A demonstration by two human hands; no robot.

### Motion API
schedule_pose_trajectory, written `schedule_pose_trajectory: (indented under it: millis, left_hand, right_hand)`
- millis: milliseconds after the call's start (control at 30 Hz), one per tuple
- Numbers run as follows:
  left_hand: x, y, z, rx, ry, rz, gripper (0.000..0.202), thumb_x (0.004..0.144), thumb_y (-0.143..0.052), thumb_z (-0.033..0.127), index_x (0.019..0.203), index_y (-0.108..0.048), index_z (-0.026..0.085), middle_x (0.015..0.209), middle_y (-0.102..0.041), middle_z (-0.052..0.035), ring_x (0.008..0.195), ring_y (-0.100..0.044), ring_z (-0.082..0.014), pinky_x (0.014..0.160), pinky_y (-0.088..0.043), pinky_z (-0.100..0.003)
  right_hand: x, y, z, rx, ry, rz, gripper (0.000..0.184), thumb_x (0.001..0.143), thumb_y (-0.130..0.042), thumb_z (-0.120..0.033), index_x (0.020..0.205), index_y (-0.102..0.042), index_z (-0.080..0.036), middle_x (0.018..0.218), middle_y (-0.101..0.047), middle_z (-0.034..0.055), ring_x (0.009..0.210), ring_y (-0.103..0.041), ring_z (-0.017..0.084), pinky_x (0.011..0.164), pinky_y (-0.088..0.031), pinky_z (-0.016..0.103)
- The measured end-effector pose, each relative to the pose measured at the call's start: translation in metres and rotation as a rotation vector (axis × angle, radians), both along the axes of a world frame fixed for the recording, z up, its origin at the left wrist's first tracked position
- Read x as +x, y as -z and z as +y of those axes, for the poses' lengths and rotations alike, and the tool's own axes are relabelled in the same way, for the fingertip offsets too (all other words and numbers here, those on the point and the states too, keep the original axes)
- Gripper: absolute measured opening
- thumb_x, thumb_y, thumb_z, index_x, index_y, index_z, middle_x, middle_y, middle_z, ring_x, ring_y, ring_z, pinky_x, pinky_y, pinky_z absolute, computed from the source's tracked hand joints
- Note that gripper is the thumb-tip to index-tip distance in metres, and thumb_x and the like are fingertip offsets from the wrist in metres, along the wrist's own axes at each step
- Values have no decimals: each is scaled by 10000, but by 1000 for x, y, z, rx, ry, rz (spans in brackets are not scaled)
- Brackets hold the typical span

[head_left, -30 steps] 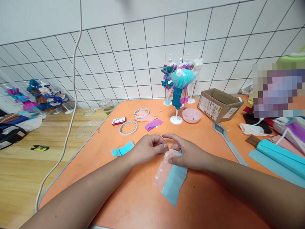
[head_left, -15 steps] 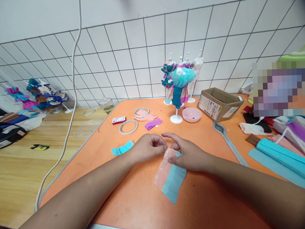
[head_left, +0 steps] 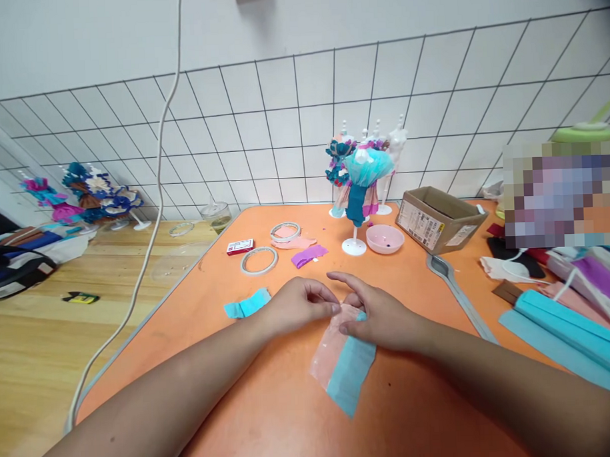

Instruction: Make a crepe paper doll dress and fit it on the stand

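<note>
On the orange table [head_left: 271, 416] lies a strip of pink crepe paper [head_left: 325, 348] with a light blue strip [head_left: 351, 373] overlapping its right side. My left hand [head_left: 295, 303] pinches the top edge of the pink strip with curled fingers. My right hand [head_left: 375, 313] presses down on the top of both strips, forefinger stretched forward, thumb on the blue paper. The two hands touch at the strips' upper end.
A blue paper scrap [head_left: 247, 303] lies left of my hands. Behind are two tape rings [head_left: 259, 260], a red box [head_left: 239, 247], purple paper [head_left: 308, 255], a dressed mannequin stand [head_left: 356, 187], a pink bowl [head_left: 384, 239], a cardboard box [head_left: 437, 220]. Blue crepe rolls [head_left: 563, 333] lie right.
The camera view shifted slightly down and right. My hands stay at the top of the strips, with only small finger movement.
</note>
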State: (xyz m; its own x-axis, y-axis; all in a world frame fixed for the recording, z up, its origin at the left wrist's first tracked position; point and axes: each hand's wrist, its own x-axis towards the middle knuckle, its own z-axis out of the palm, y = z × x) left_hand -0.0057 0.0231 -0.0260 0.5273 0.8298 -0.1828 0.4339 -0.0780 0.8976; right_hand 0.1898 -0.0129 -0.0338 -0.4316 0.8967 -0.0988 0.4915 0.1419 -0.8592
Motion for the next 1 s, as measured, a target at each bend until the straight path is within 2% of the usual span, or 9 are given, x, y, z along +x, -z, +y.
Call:
schedule_pose_trajectory:
  millis: [67,200,300,367,467,600,800,1000]
  left_hand:
    - [0,0,0,4,-19,-11,233,710,-679,337,815,-698,130,850,-711,-80,789,-634,-196,737,-475,-305]
    - [1,-4,-2,-84,-37,-103,188,692,-687,292,775,-693,123,782,-699,-57,736,-620,-162,717,-468,-279]
    - [3,-6,-3,-103,-81,-119,193,692,-683,310,733,-676,122,696,-664,-34,660,-584,-136,660,-447,-259]
    - [4,-6,-3,-83,-106,-125,199,693,-676,320,726,-667,124,704,-657,-36,662,-578,-137,656,-444,-261]
    - [5,-3,-2,-61,-138,-151,186,699,-668,311,737,-659,129,767,-665,-50,717,-591,-147,684,-452,-261]
    - [5,1,0,-64,-151,-182,228,719,-666,349,741,-645,123,704,-629,-33,654,-567,-126,652,-442,-249]
    - [6,5,0,-71,-93,-177,223,723,-656,347,768,-644,129,724,-633,-31,657,-572,-126,662,-448,-255]
    - [6,5,0,-83,-84,-174,217,740,-637,343,758,-635,127,686,-604,-17,637,-548,-115,648,-433,-245]
  right_hand:
    - [0,1,0,9,-2,-5,790,728,-626,-210,1421,-268,-338,853,-607,-5,791,-589,183,668,-438,303]
    - [2,4,1,-14,-19,58,785,731,-623,-196,1424,-270,-311,895,-626,5,826,-606,183,718,-459,323]
    - [2,4,4,-60,-6,230,673,748,-620,-238,1370,-362,-241,1072,-616,52,981,-600,192,837,-462,339]
    - [1,2,7,-82,80,315,524,774,-603,-297,1270,-468,-197,1151,-593,82,1052,-583,204,896,-447,350]
    - [3,-1,11,-89,254,338,341,800,-567,-351,1094,-578,-180,1094,-633,88,1026,-600,222,891,-449,370]
    - [6,-4,15,-26,369,359,267,814,-537,-370,986,-633,-190,1022,-673,67,1009,-609,223,857,-454,350]
    - [3,-5,13,122,254,76,229,774,-582,-330,914,-716,-209,1028,-676,56,980,-599,228,865,-444,355]
    - [1,-2,12,199,220,82,181,751,-590,-238,882,-713,-217,989,-680,43,956,-605,206,879,-447,343]
